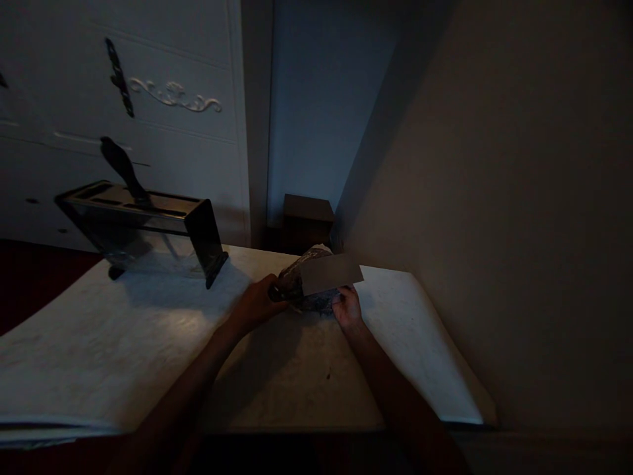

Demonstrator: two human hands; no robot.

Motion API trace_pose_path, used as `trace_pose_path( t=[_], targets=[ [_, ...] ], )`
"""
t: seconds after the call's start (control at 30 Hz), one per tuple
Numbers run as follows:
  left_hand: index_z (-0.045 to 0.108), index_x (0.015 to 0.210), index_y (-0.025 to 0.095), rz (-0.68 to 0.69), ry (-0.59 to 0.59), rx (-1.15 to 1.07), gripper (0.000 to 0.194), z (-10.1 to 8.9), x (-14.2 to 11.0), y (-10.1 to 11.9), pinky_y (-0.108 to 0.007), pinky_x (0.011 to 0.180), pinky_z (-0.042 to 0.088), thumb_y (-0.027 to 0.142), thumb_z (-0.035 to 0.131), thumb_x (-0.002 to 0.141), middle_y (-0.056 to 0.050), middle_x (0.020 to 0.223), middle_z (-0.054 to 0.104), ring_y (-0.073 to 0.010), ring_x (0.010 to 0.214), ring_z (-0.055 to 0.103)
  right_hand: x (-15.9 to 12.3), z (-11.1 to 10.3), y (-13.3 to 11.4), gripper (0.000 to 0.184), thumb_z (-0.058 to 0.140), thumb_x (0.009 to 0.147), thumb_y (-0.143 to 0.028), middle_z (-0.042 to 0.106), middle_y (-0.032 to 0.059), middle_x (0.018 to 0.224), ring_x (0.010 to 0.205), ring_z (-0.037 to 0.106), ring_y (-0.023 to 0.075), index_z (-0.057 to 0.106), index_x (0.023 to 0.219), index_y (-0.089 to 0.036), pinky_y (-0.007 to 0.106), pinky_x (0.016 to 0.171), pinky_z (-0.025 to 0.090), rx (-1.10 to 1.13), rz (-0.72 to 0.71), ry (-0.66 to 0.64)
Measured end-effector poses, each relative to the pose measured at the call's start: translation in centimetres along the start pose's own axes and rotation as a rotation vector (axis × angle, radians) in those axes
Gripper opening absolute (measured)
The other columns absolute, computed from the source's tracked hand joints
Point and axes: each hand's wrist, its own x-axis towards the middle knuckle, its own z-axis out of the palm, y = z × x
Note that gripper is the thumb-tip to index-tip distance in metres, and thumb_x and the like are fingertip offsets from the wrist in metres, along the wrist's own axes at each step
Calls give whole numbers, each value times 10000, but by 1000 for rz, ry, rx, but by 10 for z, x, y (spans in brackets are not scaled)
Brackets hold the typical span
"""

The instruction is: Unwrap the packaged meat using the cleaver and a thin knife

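Note:
My left hand (256,305) is closed around the dark handle of a cleaver (331,272), whose broad grey blade points to the right above the table. A dark patterned cloth (316,303) with some pale patches lies bunched behind and below the blade. My right hand (349,309) pinches this cloth at the lower edge of the blade, its fingertips partly hidden. On the left of the table stands a knife block (148,231) with clear sides and a dark frame. One knife with a black handle (121,165) leans in its slot.
The table (173,356) has a pale, marbled covering with a small dark speck near its front. Behind it are a white cabinet (188,59) with a dark handle and a brown box (309,211) in the corner. A wall (494,198) runs along the right. The light is dim.

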Motion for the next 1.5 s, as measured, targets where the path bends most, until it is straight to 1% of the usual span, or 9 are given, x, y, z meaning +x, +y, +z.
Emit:
trace_pose_path(
  t=[0.1, 0.17, 0.3, 0.43, 0.57, 0.77, 1.1, 1.33, 1.5],
  targets=[
    [699, 877, 253, 62, -133, 168, 230, 0, 6, 6, -279, 602, 412, 303, 694, 652, -35, 764, 721, -234, 702, 664, -2, 3, -4, 313, 641, 580, -157, 728, -26, 873, 941, 682, 185, 626, 873, -263, 353, 923, 537, -3, 11, -10],
    [727, 868, 272, 79, -168, 235, 222, 2, 11, 7, -284, 607, 411, 301, 701, 650, -43, 737, 719, -252, 710, 672, -5, 5, -7, 353, 653, 563, -142, 733, -18, 917, 943, 680, 189, 637, 894, -262, 362, 940, 530, 3, 22, -15],
    [744, 976, 281, 112, -136, 247, 316, 12, 18, -1, -290, 630, 435, 303, 708, 662, -55, 736, 723, -263, 716, 679, -10, 13, -16, 385, 699, 568, -147, 732, -16, 971, 949, 679, 184, 651, 930, -268, 352, 940, 529, 22, 44, -28],
    [666, 1210, 258, 63, -136, 299, 450, 23, 23, -13, -312, 714, 476, 365, 648, 773, -85, 926, 755, -275, 843, 701, -15, 19, -31, 396, 780, 583, -187, 733, -15, 964, 886, 681, 177, 663, 955, -257, 323, 818, 566, 41, 91, 3],
    [607, 1288, 206, -2, -111, 304, 482, 30, 24, -18, -306, 794, 487, 374, 615, 836, -108, 1111, 730, -264, 963, 693, -19, 24, -44, 448, 829, 547, -166, 735, -18, 906, 788, 667, 149, 672, 960, -242, 272, 711, 553, 38, 101, -8],
    [653, 1185, 205, -75, -49, 230, 390, 38, 19, -22, -309, 774, 483, 382, 632, 838, -92, 1061, 739, -257, 938, 689, -22, 24, -54, 452, 859, 547, -176, 726, -23, 932, 802, 654, 134, 688, 959, -249, 251, 718, 539, -73, -3, -53],
    [665, 1068, 172, -112, 11, 144, 322, 46, 8, -18, -278, 684, 434, 415, 606, 864, -70, 923, 735, -207, 815, 665, -28, 26, -63, 499, 892, 535, -244, 761, 6, 895, 723, 681, 165, 724, 1005, -230, 300, 682, 557, -120, 34, -7],
    [644, 1074, 181, -87, -17, 282, 317, 48, 9, -15, -281, 700, 429, 423, 578, 880, -80, 940, 731, -214, 839, 672, -36, 26, -57, 479, 848, 634, -316, 753, 20, 1044, 879, 693, 207, 727, 1094, -257, 347, 789, 560, -280, -105, -64],
    [613, 1147, 205, -81, -49, 415, 314, 49, 10, -12, -286, 772, 440, 354, 584, 872, -86, 1033, 728, -232, 937, 676, -44, 28, -54, 484, 748, 764, -346, 690, 47, 1214, 1121, 621, 260, 668, 1235, -273, 433, 988, 485, -674, -414, -258]
  ],
)
